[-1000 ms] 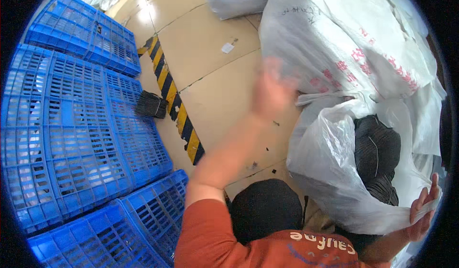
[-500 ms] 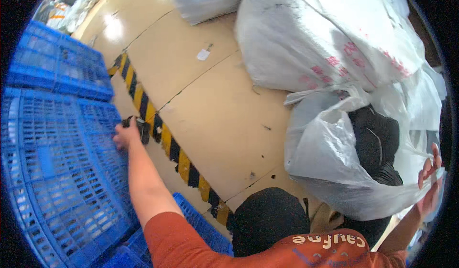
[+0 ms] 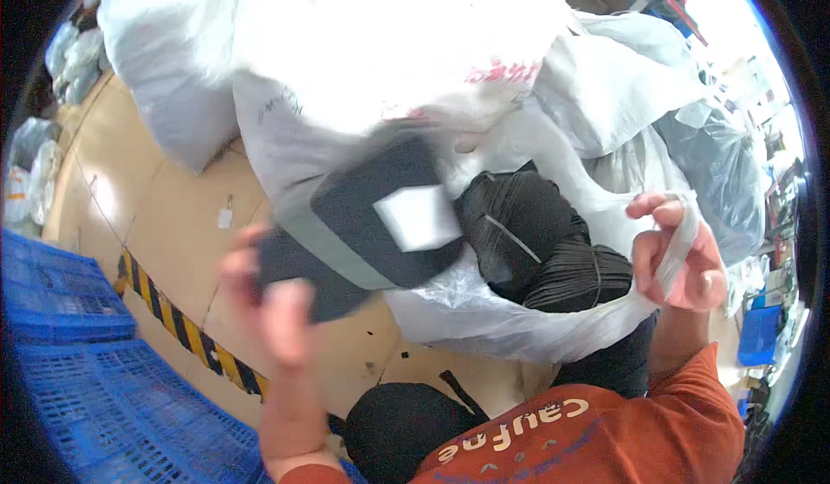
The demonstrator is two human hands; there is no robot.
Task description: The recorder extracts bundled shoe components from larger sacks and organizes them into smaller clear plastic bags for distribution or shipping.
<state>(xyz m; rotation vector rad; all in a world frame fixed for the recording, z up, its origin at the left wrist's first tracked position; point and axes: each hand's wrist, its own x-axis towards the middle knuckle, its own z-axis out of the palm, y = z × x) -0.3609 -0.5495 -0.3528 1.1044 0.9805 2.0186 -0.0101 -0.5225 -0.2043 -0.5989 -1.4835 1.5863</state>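
My left hand (image 3: pixel 272 298) is blurred with motion and grips a flat black packet (image 3: pixel 372 225) with a grey edge and a white label. The packet hangs over the near rim of a large clear plastic bag (image 3: pixel 484 315). My right hand (image 3: pixel 679 255) pinches the bag's rim at the right and holds it open. Black bundled items (image 3: pixel 536 238) lie inside the bag.
Big white sacks (image 3: pixel 372 60) are piled behind the bag. Blue plastic crates (image 3: pixel 78 372) lie at the lower left, beside a yellow-and-black floor stripe (image 3: pixel 186 333). A black bag (image 3: pixel 398 423) sits by my legs. A small tag (image 3: pixel 225 217) lies on the tan floor.
My left hand picked the black packet off the floor by the crates and swung it right, up to the bag. The view turned toward the bag. My right hand kept its grip.
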